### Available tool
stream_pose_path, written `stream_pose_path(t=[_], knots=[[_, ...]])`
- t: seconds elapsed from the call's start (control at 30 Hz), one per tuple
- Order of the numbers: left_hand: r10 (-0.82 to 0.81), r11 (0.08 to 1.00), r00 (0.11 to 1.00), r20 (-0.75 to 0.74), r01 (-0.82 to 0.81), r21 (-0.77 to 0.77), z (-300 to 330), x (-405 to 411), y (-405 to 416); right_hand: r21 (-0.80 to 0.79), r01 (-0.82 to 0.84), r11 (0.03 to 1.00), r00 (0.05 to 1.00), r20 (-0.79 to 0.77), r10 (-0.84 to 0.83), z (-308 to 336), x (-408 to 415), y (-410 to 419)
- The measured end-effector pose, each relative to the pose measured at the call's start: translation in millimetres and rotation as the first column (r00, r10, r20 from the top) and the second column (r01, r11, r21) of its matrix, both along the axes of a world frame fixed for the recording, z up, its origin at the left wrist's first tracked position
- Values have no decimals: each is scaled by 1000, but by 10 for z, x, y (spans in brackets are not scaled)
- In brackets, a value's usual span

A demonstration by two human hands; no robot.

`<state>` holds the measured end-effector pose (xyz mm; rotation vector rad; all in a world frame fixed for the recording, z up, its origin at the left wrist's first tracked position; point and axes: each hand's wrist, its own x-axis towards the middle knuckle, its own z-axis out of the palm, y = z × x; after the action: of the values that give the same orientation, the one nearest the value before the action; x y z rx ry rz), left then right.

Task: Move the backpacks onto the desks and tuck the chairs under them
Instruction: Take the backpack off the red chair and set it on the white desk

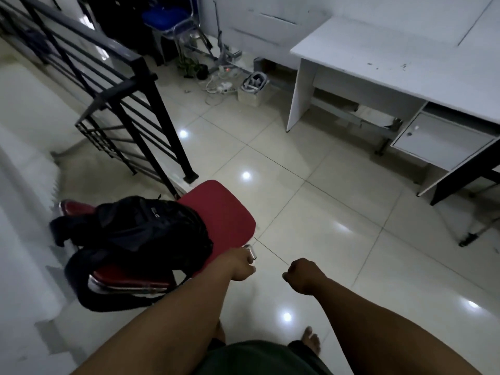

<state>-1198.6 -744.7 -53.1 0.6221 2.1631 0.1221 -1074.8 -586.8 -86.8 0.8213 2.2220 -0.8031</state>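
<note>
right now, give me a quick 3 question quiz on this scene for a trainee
1. True or false: the black backpack already lies on the white desk.
2. Which hand grips the chrome frame of the red chair?
A. left hand
B. right hand
C. neither
3. Fill in: the right hand is closed in a fist and holds ____.

Key:
1. False; it sits on the red chair's seat.
2. A; the left hand is closed on the frame at the seat corner.
3. Nothing; it hangs free above the tiled floor.
</note>
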Motion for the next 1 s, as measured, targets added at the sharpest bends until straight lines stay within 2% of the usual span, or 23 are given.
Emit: stream_pose_path(t=[0.2, 0.37, 0.63, 0.83, 0.9, 1.0], knots=[[51, 998, 999, -6, -51, -35, 28, -669, -749, -22, 51, 998, 998, -46, -52, 9, -480, -683], [75, 996, 997, -8, -75, -45, -3, -926, -1096, -29, 16, 999, 998, -56, -17, 8, -792, -1014], [181, 981, 983, -34, -179, 71, 2, -1104, -1325, -8, -133, 991, 991, -5, 133, 41, -1184, -1279], [237, 963, 969, -73, -224, 152, 27, -1422, -1566, 4, -267, 964, 961, -74, 267, 193, -1492, -1642], [235, 958, 970, -56, -221, 185, 20, -1571, -1683, 10, -247, 969, 966, -70, 247, 153, -1606, -1769], [176, 952, 984, -26, -164, 258, -10, -1769, -1849, 32, -126, 992, 989, -75, 128, 24, -1781, -1962]])
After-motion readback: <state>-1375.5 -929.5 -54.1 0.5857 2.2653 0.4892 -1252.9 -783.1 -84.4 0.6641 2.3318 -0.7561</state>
